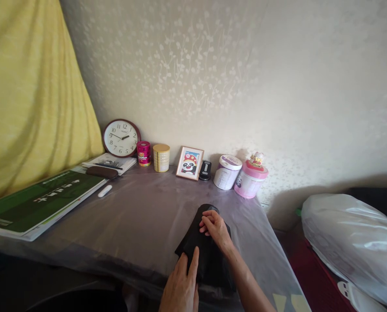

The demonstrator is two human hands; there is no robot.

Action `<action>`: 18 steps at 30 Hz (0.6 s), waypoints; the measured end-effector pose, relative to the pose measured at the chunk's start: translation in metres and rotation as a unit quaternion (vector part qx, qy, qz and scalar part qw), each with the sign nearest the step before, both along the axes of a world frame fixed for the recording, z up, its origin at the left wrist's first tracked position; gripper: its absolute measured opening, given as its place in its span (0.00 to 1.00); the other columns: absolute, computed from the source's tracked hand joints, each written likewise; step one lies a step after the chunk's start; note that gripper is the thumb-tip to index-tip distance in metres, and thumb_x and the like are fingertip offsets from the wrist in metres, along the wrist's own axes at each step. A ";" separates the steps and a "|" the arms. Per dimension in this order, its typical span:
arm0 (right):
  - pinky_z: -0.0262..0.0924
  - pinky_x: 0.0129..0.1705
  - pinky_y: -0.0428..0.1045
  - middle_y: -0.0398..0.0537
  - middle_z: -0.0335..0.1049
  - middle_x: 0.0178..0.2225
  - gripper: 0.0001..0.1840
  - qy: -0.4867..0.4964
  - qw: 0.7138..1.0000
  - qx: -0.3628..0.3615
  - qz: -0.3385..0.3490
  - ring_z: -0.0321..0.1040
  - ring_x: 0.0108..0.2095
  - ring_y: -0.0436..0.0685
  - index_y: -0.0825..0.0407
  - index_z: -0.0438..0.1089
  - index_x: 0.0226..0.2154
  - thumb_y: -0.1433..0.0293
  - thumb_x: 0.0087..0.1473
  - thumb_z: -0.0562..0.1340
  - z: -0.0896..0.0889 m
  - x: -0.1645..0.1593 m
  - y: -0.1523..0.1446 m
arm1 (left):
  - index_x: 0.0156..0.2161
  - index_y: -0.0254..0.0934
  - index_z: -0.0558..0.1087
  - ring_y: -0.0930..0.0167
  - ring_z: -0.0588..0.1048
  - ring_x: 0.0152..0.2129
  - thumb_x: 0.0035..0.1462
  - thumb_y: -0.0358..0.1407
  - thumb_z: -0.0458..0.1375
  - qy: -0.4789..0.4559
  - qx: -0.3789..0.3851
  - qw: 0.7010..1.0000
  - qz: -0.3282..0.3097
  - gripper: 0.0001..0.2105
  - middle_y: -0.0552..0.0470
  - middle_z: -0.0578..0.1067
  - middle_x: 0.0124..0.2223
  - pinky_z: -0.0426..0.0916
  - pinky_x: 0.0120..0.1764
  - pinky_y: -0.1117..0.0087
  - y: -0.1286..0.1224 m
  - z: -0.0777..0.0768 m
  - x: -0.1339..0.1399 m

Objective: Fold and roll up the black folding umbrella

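- Your left hand [180, 284] lies flat, fingers extended, pressing down on the near part of the black cloth [206, 249]; it grips nothing.
- Your right hand [214, 227] rests on the far part of the same cloth with fingers curled; it appears to pinch a fold there, though the exact hold is hard to make out.
- The black cloth sits on the desk [141, 221], near its front edge and right of centre, bunched into a narrow, layered shape.
- Progress, as a judgement: the cloth looks partly folded. Its far end is rounded and uneven, so smoothing and further folds appear to remain.
- Along the wall stand a clock [121, 138], two small tins [143, 153], a framed picture [189, 163] and two tubs [227, 172], all well apart from your hands.
- A green book [40, 201] lies at the left of the desk.
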State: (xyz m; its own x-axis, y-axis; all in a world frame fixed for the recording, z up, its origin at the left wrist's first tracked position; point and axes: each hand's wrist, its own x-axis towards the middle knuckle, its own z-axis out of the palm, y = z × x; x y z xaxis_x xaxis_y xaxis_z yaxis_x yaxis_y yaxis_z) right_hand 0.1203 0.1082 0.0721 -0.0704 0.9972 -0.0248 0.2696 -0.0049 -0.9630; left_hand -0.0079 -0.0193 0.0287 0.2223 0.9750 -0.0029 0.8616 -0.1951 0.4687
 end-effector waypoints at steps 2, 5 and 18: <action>0.62 0.23 0.43 0.41 0.71 0.26 0.11 -0.015 0.999 0.042 0.006 0.70 0.25 0.50 0.51 0.64 0.36 0.62 0.50 0.55 0.000 0.003 -0.004 | 0.62 0.39 0.37 0.61 0.63 0.54 0.52 0.26 0.43 -0.009 0.001 1.000 0.002 0.33 0.39 0.60 0.59 0.63 0.50 0.62 0.001 -0.006 -0.001; 0.65 0.36 0.48 0.46 0.73 0.31 0.10 -0.083 0.984 0.155 0.009 0.70 0.33 0.53 0.49 0.68 0.34 0.63 0.53 0.55 0.002 0.012 -0.015 | 0.62 0.36 0.38 0.62 0.62 0.55 0.53 0.27 0.43 -0.033 0.026 0.999 -0.001 0.32 0.40 0.59 0.60 0.62 0.52 0.63 0.001 -0.018 -0.001; 0.48 0.59 0.62 0.50 0.62 0.55 0.20 -0.329 0.857 0.363 0.158 0.52 0.58 0.58 0.47 0.60 0.54 0.70 0.60 0.50 -0.025 0.042 -0.021 | 0.61 0.28 0.46 0.63 0.61 0.56 0.51 0.28 0.45 -0.012 0.026 1.000 0.007 0.31 0.39 0.59 0.60 0.60 0.55 0.64 0.006 -0.034 -0.002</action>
State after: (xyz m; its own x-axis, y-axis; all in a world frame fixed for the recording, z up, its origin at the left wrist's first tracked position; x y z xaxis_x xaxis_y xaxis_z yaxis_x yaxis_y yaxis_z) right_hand 0.1621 0.0871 0.0472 -0.5487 0.7006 0.4561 0.6338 0.7044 -0.3196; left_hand -0.0094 -0.0129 -0.0058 0.2077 0.9767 0.0538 0.8532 -0.2078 0.4785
